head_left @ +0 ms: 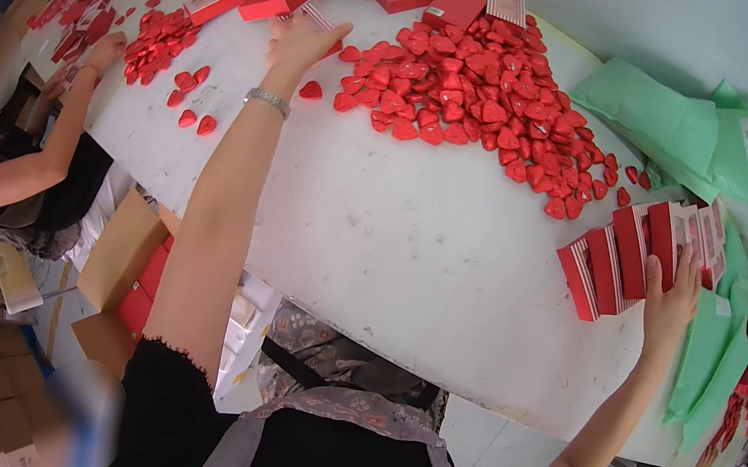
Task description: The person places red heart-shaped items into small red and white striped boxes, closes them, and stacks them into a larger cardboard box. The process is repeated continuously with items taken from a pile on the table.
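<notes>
Left hand (305, 43) around one box (316, 16), right hand (673, 298) against at least four boxes (630, 247)

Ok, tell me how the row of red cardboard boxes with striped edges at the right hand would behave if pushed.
Pushed by the right hand, the row of red cardboard boxes would probably shift or tip box by box, since they look separate and staggered. Each is likely stiff, with straight edges. Flat sides suggest sliding, not rolling, on the white table.
</notes>
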Demonstrator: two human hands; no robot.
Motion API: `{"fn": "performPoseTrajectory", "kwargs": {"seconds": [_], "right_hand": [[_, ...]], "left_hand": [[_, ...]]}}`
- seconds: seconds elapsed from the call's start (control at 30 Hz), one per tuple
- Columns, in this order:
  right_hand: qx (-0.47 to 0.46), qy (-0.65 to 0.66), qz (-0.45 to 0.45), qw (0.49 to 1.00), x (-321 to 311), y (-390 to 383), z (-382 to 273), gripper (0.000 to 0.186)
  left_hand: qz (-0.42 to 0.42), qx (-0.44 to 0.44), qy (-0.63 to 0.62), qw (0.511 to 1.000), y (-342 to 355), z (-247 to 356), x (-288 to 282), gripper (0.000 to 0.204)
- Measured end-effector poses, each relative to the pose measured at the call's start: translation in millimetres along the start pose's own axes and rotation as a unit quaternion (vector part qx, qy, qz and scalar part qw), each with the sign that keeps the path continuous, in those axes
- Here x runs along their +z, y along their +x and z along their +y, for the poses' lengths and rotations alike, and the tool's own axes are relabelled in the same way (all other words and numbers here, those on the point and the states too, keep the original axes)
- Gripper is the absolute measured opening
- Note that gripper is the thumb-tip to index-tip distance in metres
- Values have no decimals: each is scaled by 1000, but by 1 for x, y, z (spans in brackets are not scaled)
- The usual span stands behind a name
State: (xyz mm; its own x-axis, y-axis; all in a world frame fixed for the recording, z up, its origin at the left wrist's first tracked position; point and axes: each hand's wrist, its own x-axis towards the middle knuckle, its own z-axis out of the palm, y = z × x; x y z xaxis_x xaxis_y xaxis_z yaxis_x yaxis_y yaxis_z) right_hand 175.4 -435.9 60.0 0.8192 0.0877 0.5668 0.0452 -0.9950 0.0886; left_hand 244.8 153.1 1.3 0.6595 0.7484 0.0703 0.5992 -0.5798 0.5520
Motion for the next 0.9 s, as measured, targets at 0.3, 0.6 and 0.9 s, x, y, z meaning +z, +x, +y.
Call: {"fn": "performPoseTrajectory", "kwargs": {"seconds": [0.3,0.6,0.9], "right_hand": [[-309,323,-9,895,-35,-55,-151,72],[-370,476,-261,754,-2,-86,-247,86],[-412,462,-210,757,-19,-94,-263,82]], "left_hand": [[-116,454,18,883,-103,-20,-81,62],[-191,264,-198,924,-281,-92,-72,75],[-335,69,-382,859,-299,-85,-72,87]]}}
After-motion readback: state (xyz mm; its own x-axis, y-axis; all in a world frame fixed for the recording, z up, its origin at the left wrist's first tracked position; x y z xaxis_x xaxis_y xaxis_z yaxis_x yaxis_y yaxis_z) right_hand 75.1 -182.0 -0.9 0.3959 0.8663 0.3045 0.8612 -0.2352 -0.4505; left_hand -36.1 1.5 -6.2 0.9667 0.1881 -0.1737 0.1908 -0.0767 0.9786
